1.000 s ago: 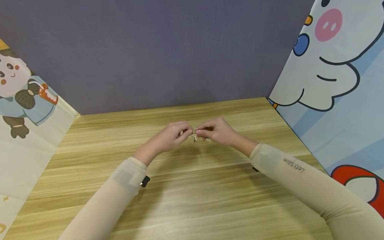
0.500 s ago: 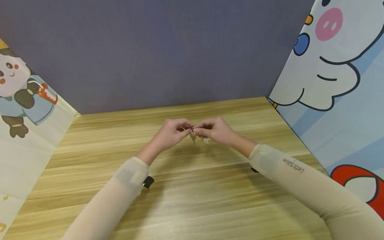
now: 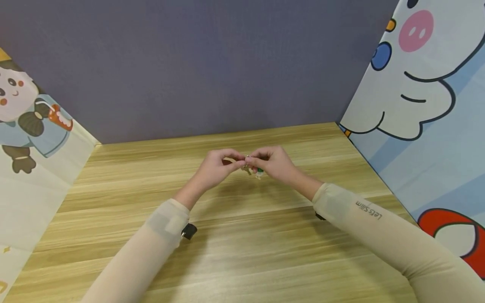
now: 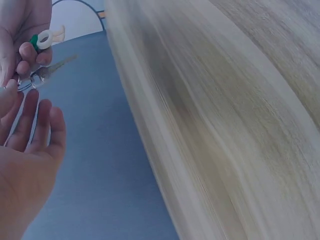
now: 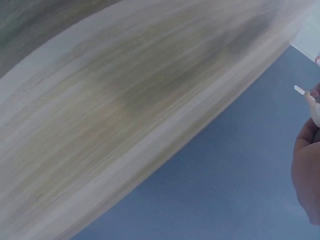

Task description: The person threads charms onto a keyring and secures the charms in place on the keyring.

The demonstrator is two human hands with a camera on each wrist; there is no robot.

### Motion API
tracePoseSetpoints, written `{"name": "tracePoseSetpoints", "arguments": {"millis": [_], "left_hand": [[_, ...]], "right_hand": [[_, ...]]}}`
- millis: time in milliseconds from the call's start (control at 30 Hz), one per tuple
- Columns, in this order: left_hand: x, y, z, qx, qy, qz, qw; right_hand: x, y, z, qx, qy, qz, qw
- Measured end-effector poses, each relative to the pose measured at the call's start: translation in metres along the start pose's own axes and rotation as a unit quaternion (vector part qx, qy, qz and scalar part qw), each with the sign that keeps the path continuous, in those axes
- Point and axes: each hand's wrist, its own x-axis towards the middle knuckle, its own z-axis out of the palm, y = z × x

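Observation:
My left hand (image 3: pixel 217 168) and right hand (image 3: pixel 275 163) meet fingertip to fingertip over the table, pinching a small metal key ring (image 4: pixel 25 86) between them. Thumb and forefinger do the pinching on each side, and they cover much of the ring. A metal key (image 3: pixel 247 170) hangs tilted below the fingertips; its blade points outward in the left wrist view. Beside it, a green and white charm (image 4: pixel 44 40) lies against the curled fingers of the right hand. At the right wrist view's edge, the key's toothed tip (image 5: pixel 299 89) and a pale piece of the charm show.
Beneath the hands spreads a light wood-grain table (image 3: pixel 242 252). A grey-blue panel (image 3: pixel 212 71) rises along its back edge. Cartoon-printed panels flank it, one on the left (image 3: pixel 41 168) and one on the right (image 3: pixel 428 155).
Both hands' fingertips have drawn closer together around the ring. The key has swung from hanging straight down to a tilt toward the right, and the charm shows more below the right hand.

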Motion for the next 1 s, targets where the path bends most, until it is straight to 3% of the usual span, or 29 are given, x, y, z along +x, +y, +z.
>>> {"name": "tracePoseSetpoints", "arguments": {"millis": [167, 267, 433, 567, 767, 1000], "left_hand": [[0.0004, 0.0022, 0.0011, 0.047, 0.001, 0.007, 0.9989], [-0.0001, 0.0023, 0.0013, 0.063, -0.01, 0.019, 0.9978], [-0.0015, 0.0006, -0.001, 0.076, -0.05, 0.039, 0.9951], [-0.002, -0.0017, -0.0024, 0.075, -0.085, 0.043, 0.9927], [-0.0028, -0.0037, -0.0032, 0.044, -0.1, 0.043, 0.9931], [-0.004, -0.0038, -0.0067, 0.007, -0.104, 0.045, 0.9935]], "right_hand": [[-0.0007, 0.0002, 0.0017, -0.02, 0.012, -0.015, 0.9996], [-0.0009, 0.0002, 0.0034, -0.059, 0.016, -0.053, 0.9967], [0.0001, -0.0001, 0.0041, -0.136, 0.007, -0.104, 0.9852], [-0.0012, -0.0006, 0.0017, -0.155, -0.014, -0.121, 0.9804], [-0.004, -0.0027, 0.0008, -0.123, -0.03, -0.082, 0.9885], [-0.0039, -0.0039, -0.0005, -0.035, -0.042, -0.027, 0.9981]]}}
